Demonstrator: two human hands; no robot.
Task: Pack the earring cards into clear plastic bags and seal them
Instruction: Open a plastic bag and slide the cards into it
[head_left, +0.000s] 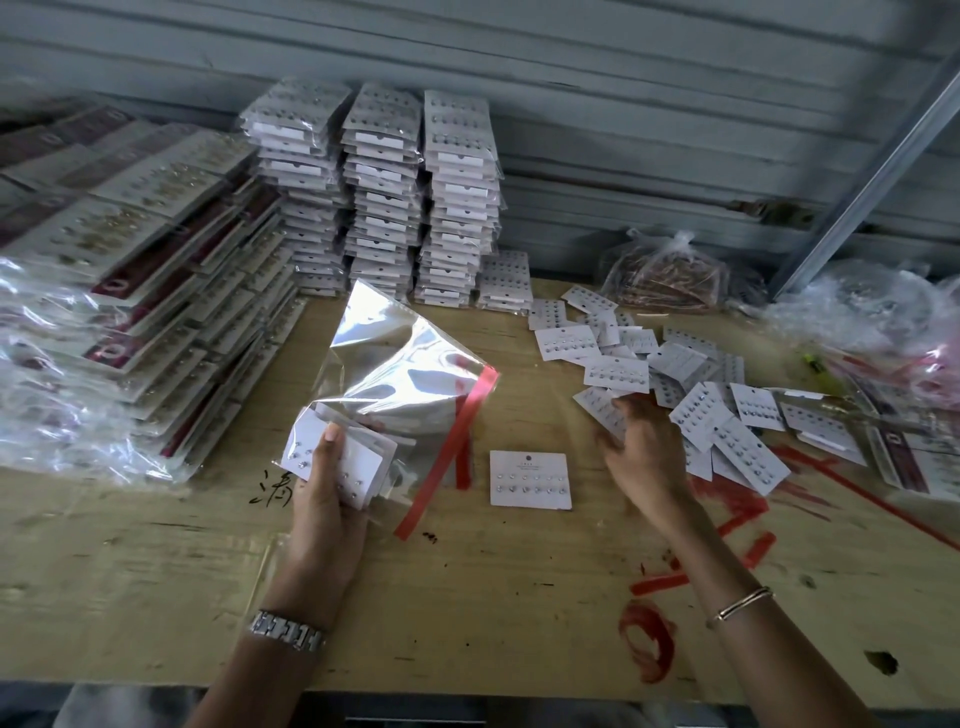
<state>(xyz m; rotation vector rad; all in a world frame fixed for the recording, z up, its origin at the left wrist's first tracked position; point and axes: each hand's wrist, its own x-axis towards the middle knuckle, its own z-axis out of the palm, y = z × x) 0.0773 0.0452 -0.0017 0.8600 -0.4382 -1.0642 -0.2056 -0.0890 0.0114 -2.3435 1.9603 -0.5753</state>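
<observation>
Left hand (322, 488): thumb clamps stack (358, 457) of stiff white cards together with glossy clear bag (400, 364), red strip (450, 447) trailing right. Right hand (644, 447): fingers at edge of loose pile (691, 374), hold blurred, cannot tell. Single flat card (530, 478) between hands, nearer the right, on plywood table (467, 597)

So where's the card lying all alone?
Head view, centre: the card lies flat on the table, between the bag and the right hand.

Glossy clear plastic bag (400, 364), matt white paper earring cards (530, 478), rough scuffed wooden table (467, 623), shiny metal watch (285, 630).
</observation>
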